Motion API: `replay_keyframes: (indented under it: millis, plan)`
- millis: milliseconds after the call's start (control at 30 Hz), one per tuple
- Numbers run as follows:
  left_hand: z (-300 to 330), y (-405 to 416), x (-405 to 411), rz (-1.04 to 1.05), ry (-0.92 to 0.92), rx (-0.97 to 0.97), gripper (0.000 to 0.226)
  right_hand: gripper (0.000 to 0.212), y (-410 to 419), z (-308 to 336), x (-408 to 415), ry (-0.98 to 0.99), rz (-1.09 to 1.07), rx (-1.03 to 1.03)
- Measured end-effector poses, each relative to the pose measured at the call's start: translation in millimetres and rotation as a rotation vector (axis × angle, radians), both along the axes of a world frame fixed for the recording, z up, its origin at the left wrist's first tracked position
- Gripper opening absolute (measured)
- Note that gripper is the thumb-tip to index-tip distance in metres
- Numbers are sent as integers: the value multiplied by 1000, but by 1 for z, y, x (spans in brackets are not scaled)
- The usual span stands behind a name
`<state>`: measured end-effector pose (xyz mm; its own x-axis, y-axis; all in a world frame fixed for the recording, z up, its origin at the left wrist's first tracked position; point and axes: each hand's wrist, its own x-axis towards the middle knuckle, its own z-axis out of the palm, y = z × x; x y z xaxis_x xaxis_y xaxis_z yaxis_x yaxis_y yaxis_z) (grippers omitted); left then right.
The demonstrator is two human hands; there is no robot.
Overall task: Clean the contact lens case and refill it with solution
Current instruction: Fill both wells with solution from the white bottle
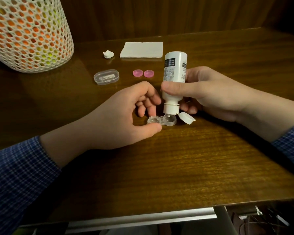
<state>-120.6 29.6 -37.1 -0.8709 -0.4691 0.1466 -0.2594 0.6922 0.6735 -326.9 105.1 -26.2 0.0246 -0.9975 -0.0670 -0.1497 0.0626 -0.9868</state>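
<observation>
Head view, items as I log them.

1. Clear plastic two-well contact lens case [161,120]: lies flat on the dark brown wooden tabletop [176,167], centre of scene, both wells uncapped.
2. Left hand [126,116]: thumb against the near edge of the case's left well, fingers [151,109] curled down onto its far side, pinching the case in place.
3. White plastic solution bottle with printed label [174,77]: held upside down, slightly tilted, nozzle just above the right well of the case. Its white flip cap [186,118] hangs open on a hinge, to the right of the case.
4. Right hand [210,95]: wrapped round the bottle, thumb across the near face, remaining digits behind it.
5. Two round pink translucent screw caps [143,73]: side by side on the tabletop, beyond the hands, apart from the case.
6. Clear oval plastic box [106,76]: left of the pink caps; a pale item inside, which I cannot identify.
7. Folded white paper tissue [141,49]: flat, far centre.
8. Small crumpled white tissue wad [108,54]: just left of the folded tissue.
9. White mesh-pattern cylindrical container [29,34]: far left, orange and yellow-green showing through the holes.
10. Blue checked shirt sleeves [19,167]: both forearms, near edges of the view.
</observation>
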Motion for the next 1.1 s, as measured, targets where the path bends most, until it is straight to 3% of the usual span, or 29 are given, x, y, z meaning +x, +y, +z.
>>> replay_keyframes:
  millis: [1100]
  plan:
    - [0,-1,0,-5,10,36,40,32,0,2,0,-40,-18,32]
